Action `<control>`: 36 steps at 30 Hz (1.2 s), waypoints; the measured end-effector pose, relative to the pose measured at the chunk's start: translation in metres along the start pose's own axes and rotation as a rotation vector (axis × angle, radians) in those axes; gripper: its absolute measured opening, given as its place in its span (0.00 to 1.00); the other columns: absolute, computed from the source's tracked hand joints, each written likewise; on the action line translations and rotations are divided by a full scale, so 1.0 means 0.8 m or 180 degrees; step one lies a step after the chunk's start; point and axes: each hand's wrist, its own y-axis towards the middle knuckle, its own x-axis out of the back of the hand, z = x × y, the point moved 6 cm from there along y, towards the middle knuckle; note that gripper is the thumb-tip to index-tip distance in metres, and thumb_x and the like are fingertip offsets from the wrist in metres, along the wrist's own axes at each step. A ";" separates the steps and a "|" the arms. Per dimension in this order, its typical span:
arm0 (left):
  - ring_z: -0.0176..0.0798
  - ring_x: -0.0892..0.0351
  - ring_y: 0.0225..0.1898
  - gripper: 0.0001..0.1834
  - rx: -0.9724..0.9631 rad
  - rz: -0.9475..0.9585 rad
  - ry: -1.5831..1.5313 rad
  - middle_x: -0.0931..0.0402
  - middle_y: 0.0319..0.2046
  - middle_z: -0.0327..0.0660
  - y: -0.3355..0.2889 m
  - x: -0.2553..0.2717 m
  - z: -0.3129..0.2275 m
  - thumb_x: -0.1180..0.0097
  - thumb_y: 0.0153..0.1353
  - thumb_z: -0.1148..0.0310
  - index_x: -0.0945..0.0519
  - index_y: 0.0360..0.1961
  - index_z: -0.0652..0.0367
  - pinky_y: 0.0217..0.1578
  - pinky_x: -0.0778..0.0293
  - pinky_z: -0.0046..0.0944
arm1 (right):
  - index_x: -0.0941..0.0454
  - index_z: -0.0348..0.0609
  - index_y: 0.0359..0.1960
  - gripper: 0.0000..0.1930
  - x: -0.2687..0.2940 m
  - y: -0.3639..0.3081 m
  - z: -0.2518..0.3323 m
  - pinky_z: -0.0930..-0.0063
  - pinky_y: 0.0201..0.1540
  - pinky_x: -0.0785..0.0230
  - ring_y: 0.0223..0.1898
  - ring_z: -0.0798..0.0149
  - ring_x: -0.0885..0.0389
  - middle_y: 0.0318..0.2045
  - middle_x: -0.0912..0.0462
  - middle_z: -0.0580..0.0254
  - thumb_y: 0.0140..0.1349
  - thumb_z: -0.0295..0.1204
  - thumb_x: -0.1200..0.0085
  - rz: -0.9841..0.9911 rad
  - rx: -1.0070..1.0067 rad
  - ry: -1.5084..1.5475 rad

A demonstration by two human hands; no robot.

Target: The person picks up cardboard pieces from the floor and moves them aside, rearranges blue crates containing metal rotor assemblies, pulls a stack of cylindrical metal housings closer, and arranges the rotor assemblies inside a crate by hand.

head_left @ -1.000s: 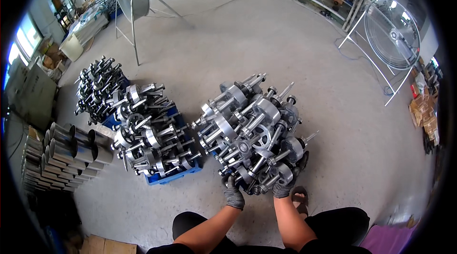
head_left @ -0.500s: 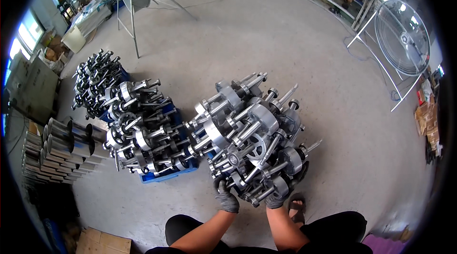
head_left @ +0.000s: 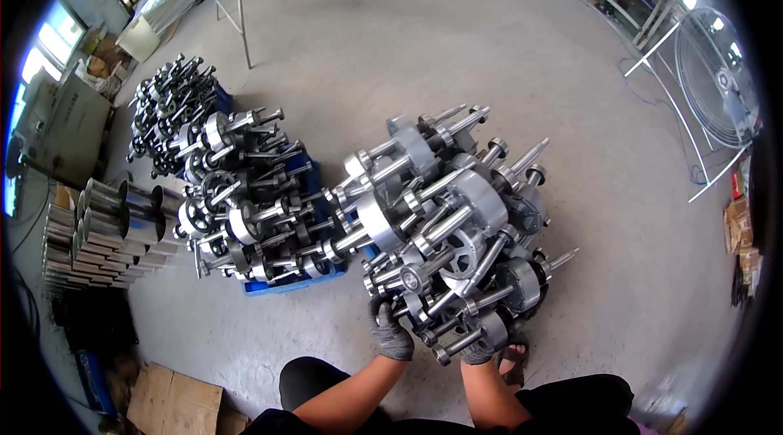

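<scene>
A large heap of silvery metal shafts with round hubs and bearings [head_left: 481, 198] lies in front of me. A sliver of blue container [head_left: 372, 251] shows at its left side; the rest of whatever bears it is hidden. My left hand [head_left: 390, 332], in a grey glove, is at the heap's near left corner with its fingers curled in among the shaft ends. What they grip is hidden. My right hand [head_left: 478, 353], also gloved, reaches under the near right end of the heap, below a hub. Its fingers are mostly covered by the parts.
Left of the heap stands a blue crate [head_left: 298, 283] piled with similar shafts, and another pile [head_left: 175, 104] beyond it. Stacked metal tubes [head_left: 114, 219] stand at far left. A floor fan [head_left: 718, 80] is at right, flattened cardboard [head_left: 175, 402] at lower left.
The heap has come slightly toward me and to the right, away from the crate on the left, with both hands still at its near end. The whole view has also shifted.
</scene>
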 end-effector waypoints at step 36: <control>0.62 0.22 0.52 0.22 -0.2923 0.0025 0.4410 0.23 0.52 0.56 0.258 0.028 -0.534 0.37 0.64 0.62 0.21 0.58 0.54 0.54 0.25 0.55 | 0.34 0.36 0.72 0.39 -0.037 0.312 -0.016 0.55 0.74 0.46 0.72 0.47 0.37 0.70 0.32 0.42 0.72 0.57 0.51 -0.0081 0.2671 -0.5674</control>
